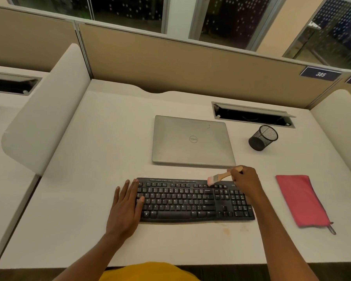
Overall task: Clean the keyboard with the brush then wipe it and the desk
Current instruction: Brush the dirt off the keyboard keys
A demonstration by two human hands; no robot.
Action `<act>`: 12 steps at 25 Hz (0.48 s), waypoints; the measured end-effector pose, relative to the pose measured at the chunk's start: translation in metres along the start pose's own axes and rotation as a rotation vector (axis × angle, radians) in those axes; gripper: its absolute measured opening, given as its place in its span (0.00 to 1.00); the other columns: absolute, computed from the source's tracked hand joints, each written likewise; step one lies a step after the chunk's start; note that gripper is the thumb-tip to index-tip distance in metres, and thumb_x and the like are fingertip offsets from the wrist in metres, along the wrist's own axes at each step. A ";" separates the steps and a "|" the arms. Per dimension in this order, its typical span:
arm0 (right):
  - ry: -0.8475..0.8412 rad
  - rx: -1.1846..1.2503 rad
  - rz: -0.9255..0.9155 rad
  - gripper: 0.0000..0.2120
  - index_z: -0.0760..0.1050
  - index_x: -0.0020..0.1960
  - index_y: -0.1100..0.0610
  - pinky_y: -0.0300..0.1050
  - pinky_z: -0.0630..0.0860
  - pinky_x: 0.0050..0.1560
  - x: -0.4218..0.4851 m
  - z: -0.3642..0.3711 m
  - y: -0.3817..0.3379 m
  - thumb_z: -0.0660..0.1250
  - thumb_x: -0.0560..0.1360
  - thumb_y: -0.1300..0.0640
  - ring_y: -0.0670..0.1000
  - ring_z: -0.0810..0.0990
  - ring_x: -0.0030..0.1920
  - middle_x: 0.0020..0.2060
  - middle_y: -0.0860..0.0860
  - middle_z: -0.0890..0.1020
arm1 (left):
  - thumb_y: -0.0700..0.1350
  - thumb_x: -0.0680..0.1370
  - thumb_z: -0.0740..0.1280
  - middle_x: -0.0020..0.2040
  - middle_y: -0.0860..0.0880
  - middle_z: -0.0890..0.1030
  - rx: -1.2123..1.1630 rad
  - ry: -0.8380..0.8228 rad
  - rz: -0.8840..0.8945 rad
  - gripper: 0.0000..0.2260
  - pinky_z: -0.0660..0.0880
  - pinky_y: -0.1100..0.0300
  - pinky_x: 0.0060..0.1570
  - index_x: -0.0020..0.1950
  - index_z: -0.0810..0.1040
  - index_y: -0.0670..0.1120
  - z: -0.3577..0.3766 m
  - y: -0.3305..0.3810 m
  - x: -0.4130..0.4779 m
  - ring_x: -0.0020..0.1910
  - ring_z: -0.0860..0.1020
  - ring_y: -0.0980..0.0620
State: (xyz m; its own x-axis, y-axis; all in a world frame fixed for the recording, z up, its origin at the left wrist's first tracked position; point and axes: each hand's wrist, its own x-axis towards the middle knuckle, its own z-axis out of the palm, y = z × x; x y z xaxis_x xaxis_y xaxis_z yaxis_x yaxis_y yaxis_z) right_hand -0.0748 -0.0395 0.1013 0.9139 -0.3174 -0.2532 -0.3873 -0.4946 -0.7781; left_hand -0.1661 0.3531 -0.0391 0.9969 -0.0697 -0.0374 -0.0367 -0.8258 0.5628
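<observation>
Right of frame centre, the right hand [245, 180] is gripping the brush [221, 177], bristles pointing left onto the keyboard [195, 200] top row; its long axis is running left toward the flat, bracing left hand [126, 205].

My right hand [246, 182] grips brush [221, 177], bristles on keyboard [193, 200] top row; left hand [126, 203] flat on its left end. Red cloth [301, 199] lies right.

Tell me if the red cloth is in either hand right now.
No, the red cloth lies flat on the desk right of the keyboard; the right hand holds the brush.
</observation>
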 end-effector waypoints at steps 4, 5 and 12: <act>0.002 -0.026 0.016 0.09 0.84 0.45 0.56 0.44 0.72 0.34 0.001 -0.007 0.015 0.65 0.78 0.62 0.50 0.76 0.32 0.32 0.52 0.81 | 0.64 0.86 0.39 0.86 0.53 0.53 0.014 0.005 -0.007 0.30 0.44 0.47 0.84 0.87 0.46 0.53 0.000 -0.003 -0.001 0.85 0.43 0.58; 0.024 -0.054 0.020 0.08 0.84 0.45 0.57 0.46 0.73 0.36 0.002 -0.012 0.019 0.66 0.77 0.61 0.52 0.77 0.34 0.33 0.53 0.82 | 0.63 0.86 0.39 0.86 0.53 0.53 0.017 0.012 -0.009 0.30 0.44 0.47 0.84 0.87 0.47 0.53 0.000 -0.003 -0.001 0.85 0.43 0.58; 0.131 -0.195 -0.036 0.08 0.81 0.42 0.59 0.44 0.72 0.36 0.008 -0.022 0.017 0.66 0.78 0.59 0.52 0.78 0.35 0.34 0.54 0.82 | 0.63 0.86 0.39 0.86 0.53 0.54 0.031 0.019 -0.030 0.30 0.43 0.48 0.84 0.87 0.47 0.54 0.002 -0.002 -0.001 0.85 0.44 0.58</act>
State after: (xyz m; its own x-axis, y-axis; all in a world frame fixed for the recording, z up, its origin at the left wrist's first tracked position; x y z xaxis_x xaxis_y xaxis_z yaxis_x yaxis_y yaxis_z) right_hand -0.0770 -0.0683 0.0984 0.9089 -0.3927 -0.1403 -0.3823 -0.6501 -0.6566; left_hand -0.1670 0.3540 -0.0418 0.9987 -0.0343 -0.0375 -0.0089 -0.8443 0.5358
